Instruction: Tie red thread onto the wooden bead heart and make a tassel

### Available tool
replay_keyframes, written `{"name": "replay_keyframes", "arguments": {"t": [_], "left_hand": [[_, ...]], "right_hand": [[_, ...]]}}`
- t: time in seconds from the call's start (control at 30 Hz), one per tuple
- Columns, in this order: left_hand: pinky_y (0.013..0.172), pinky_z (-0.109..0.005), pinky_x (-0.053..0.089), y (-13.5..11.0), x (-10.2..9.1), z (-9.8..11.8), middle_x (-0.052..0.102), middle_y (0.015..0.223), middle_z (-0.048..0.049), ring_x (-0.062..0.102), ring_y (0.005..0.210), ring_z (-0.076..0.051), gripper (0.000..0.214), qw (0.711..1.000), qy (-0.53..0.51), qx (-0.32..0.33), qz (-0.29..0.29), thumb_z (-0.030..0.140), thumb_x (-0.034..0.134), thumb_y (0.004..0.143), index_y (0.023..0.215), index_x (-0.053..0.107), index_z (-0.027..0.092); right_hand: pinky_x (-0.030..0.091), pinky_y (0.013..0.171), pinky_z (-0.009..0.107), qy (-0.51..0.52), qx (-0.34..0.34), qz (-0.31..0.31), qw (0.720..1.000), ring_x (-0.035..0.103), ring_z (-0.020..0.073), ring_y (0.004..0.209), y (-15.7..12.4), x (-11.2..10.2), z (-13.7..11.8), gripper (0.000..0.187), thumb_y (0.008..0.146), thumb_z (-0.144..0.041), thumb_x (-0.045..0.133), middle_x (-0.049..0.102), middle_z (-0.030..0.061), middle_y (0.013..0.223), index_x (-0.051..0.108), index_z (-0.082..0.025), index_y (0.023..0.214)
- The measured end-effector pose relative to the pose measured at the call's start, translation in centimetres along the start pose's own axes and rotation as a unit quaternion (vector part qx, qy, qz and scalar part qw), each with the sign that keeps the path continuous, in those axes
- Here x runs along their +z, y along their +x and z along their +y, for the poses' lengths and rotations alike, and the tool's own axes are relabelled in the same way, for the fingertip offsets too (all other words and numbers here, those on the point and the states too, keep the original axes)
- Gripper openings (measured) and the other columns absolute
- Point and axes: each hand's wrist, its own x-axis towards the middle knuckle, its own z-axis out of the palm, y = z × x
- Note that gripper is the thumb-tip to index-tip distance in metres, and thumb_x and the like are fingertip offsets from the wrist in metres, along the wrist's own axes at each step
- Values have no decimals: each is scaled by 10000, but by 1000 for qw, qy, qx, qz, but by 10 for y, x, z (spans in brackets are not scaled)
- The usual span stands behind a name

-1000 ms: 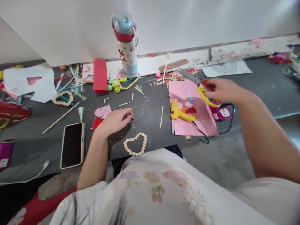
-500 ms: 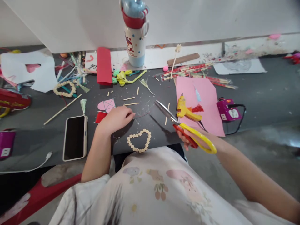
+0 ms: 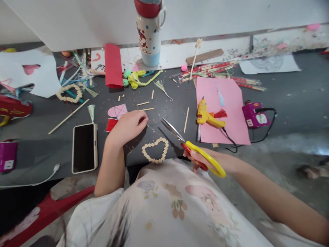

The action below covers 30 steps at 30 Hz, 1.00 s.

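Observation:
My left hand rests on the dark table with its fingertips pinched together. A thin thread, faint against the table, runs rightward from those fingertips. My right hand grips a pair of scissors with one yellow and one red handle. The blades look nearly closed and point left, their tips close to the thread's free part; whether they touch it I cannot tell. Between my hands, near the table edge, lies a heart-shaped outline made of small pale pieces. Short sticks lie beyond my left hand.
A phone lies left of my forearm. Pink paper on the right carries a yellow glue gun, with a purple power box beside it. A bottle stands at the back, near wrapped sticks and a tassel.
The scissors have moved left and toward my body, bringing their tips nearer my left fingertips. My left hand keeps its pinch in nearly the same place. The view has shifted slightly.

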Motion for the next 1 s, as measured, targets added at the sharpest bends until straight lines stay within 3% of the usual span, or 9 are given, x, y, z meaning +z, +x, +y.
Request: {"name": "replay_keyframes", "arguments": {"t": [0.13,0.4,0.67,0.83,1.0], "left_hand": [[655,-280,358,-1,-2,3,667,834,-26,571,748,-156,196,1000,-9,-16,20,268,437,905,796,577,184],[639,-281,340,-2,0,2,648,804,-18,555,732,-152,180,1000,-16,-18,19,269,442,900,799,570,191],[662,-288,357,-6,-1,5,636,796,-26,548,734,-158,185,999,-30,-26,22,275,432,898,806,566,186],[664,-294,364,-8,-2,8,656,821,-38,557,741,-164,212,998,-31,-37,28,279,417,908,834,590,182],[663,-293,377,-10,0,7,659,816,-41,565,738,-166,220,997,-41,-43,45,291,428,907,859,610,179]], "right_hand": [[538,632,272,-11,10,-10,1000,349,46,522,8,6,-11,505,871,-689,422,353,-65,714,484,-189,883],[480,583,267,-13,18,12,1000,445,63,538,32,17,-9,568,844,-747,396,378,-60,704,504,-194,913],[449,485,225,178,1,34,983,325,48,487,62,39,-10,638,672,-820,562,329,-87,612,446,-204,792],[423,473,200,209,-12,27,977,322,48,476,68,47,-13,597,708,-774,584,335,-91,576,468,-200,824],[468,498,230,187,-43,33,981,357,63,482,78,47,1,533,786,-734,532,357,-80,588,482,-209,859]]}}
